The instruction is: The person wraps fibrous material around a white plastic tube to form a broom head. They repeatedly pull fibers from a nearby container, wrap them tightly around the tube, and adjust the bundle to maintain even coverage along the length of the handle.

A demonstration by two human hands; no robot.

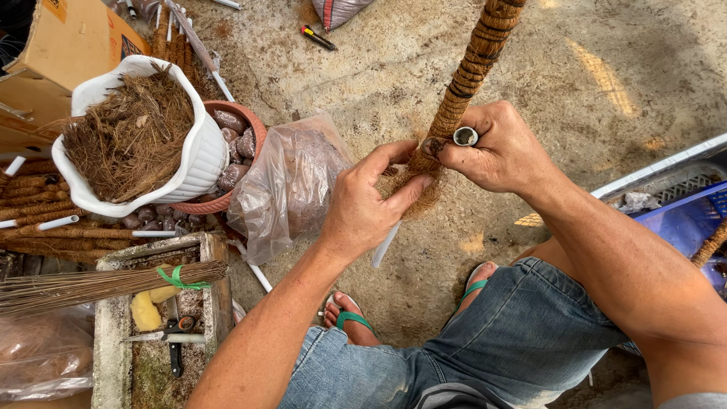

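Our only view: head cam, looking steeply down over our knees, close on both hands, concrete floor (394,76) beyond.

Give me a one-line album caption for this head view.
Both hands, left hand and right hand, grip a coir-wrapped pole above a concrete floor.

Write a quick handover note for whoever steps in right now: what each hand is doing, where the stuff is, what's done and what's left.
Left hand: pinching loose coir fibre against the pole's unfinished end.
Right hand: gripping the coir-wrapped pole and a small spool against it.
Done: the pole is bound with fibre from the hands upward, out of frame.
Left: the white pipe below the hands is bare.
Supplies: more fibre in the white pot, finished poles at far left, scissors on the concrete block.
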